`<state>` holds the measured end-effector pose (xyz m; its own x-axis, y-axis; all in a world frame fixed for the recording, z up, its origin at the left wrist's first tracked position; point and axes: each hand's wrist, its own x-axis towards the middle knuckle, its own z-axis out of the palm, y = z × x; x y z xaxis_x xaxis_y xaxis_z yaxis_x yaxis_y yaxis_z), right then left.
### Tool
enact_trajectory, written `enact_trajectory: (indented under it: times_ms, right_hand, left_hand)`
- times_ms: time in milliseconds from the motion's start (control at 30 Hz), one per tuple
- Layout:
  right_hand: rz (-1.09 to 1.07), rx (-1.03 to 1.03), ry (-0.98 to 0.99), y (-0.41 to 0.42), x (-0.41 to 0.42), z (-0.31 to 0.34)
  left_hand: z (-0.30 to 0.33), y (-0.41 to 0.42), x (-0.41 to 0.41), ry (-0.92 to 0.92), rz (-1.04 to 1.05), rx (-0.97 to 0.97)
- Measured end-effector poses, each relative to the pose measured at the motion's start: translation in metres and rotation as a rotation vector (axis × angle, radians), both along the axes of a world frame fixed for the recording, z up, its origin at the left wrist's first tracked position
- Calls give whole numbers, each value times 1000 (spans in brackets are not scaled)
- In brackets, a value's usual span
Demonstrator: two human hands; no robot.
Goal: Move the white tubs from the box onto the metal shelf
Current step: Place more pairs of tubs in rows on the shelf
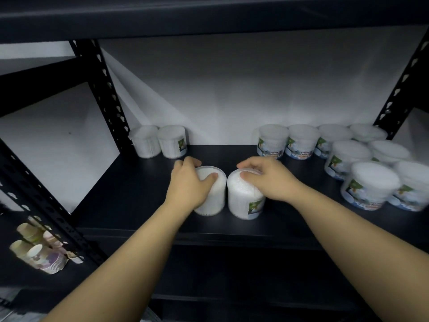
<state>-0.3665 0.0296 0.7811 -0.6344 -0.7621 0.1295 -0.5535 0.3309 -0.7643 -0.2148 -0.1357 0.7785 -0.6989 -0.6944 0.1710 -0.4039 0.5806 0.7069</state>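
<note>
Each hand (pixel 189 182) (pixel 269 176) grips a tub's top (pixel 212 196) (pixel 243 201); tubs touching.

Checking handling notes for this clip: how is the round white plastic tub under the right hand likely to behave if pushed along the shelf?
The round white plastic tub probably slides, not tips: it looks squat with a flat base on the smooth dark metal shelf. It seems light, since the right hand grips only its lid. Its walls look rigid.
</note>
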Motion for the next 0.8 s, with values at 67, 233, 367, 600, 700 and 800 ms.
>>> enact_trajectory:
  times_ms: [67, 233, 367, 600, 700, 800]
  right_hand:
    - [-26, -23, -63, 0, 1, -5]
    - [-77, -57, -153, 6, 2, -6]
    - [-168, -62, -140, 11, 3, -6]
    - [-310, -96, -168, 18, 5, -10]
    - [-369, -112, -179, 22, 5, -12]
    - [-408, -166, -236, 23, 6, -20]
  left_hand:
    - [-5, -3, -1, 54, 0, 79]
    - [-8, -8, -1, 193, 33, 325]
    - [-11, -15, -4, 233, 43, 464]
    - [-9, -17, -7, 252, -30, 590]
    - [-14, -18, -11, 277, -85, 711]
    - [-18, -18, -14, 276, -144, 824]
